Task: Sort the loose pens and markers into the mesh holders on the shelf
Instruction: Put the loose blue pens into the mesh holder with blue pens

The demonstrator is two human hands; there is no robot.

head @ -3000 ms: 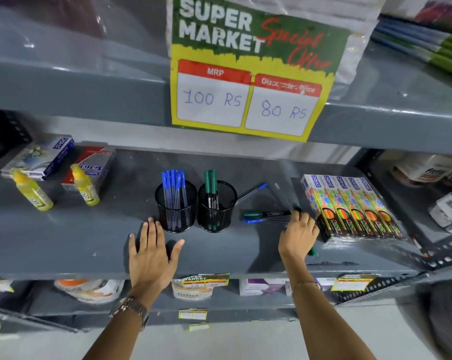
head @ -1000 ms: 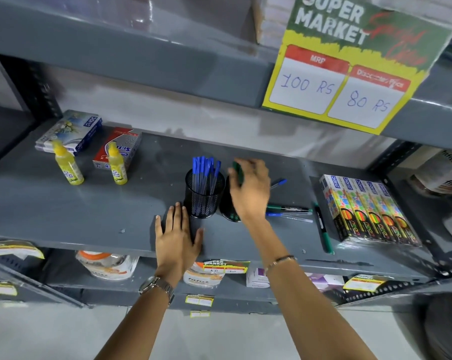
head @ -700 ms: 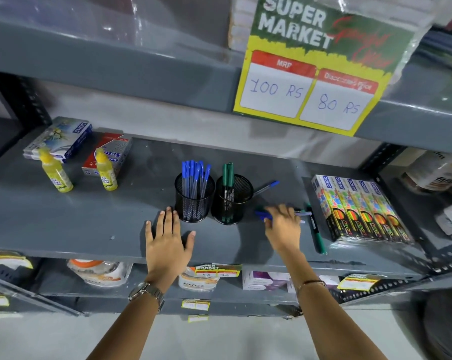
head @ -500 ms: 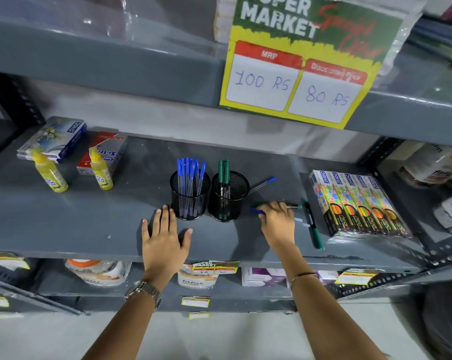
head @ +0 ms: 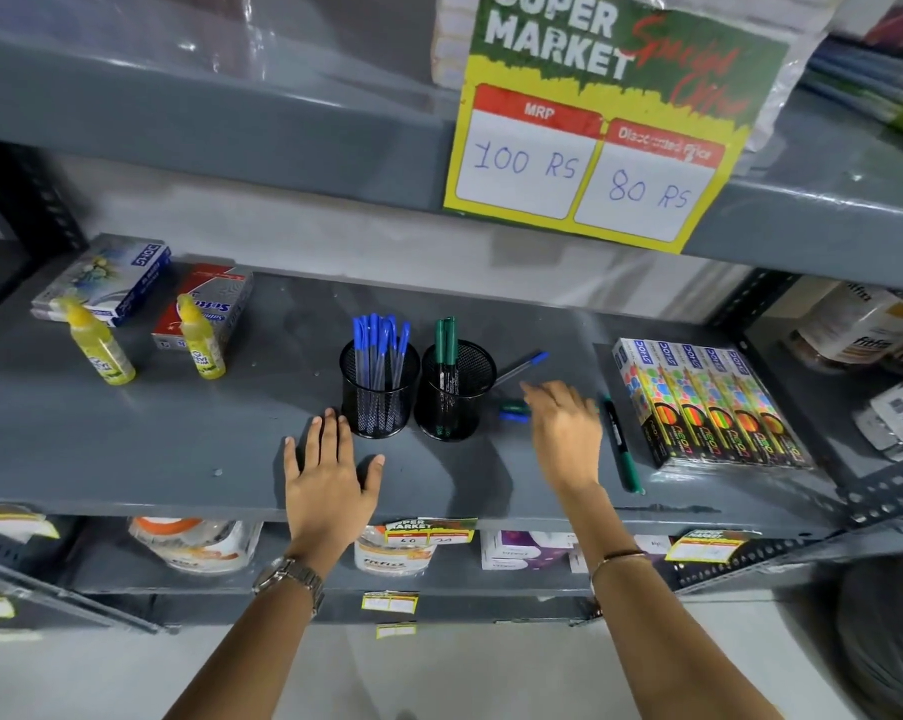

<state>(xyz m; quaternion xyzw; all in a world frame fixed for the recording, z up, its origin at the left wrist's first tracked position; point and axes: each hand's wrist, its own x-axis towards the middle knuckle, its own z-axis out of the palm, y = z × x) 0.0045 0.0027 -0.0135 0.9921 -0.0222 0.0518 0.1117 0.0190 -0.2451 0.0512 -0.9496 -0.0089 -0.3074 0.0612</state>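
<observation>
Two black mesh holders stand side by side on the grey shelf (head: 127, 449). The left holder (head: 380, 392) has several blue pens; the right holder (head: 457, 392) has green markers. My left hand (head: 330, 475) lies flat on the shelf in front of the left holder, holding nothing. My right hand (head: 563, 433) hovers, fingers spread, over a loose green marker (head: 513, 406) and a blue pen (head: 512, 417), whose ends stick out left of it. Another blue pen (head: 523, 367) lies behind, and a green marker (head: 621, 449) lies to the right.
Colourful boxes (head: 709, 407) lie at the right of the shelf. Two yellow glue bottles (head: 99, 345) and two flat boxes (head: 106, 280) sit at the left. A price sign (head: 589, 163) hangs from the shelf above. Packets fill the shelf below.
My right hand dropped a green marker into the right holder, then came back down to the loose pens right of the holders. The left hand stayed flat on the shelf.
</observation>
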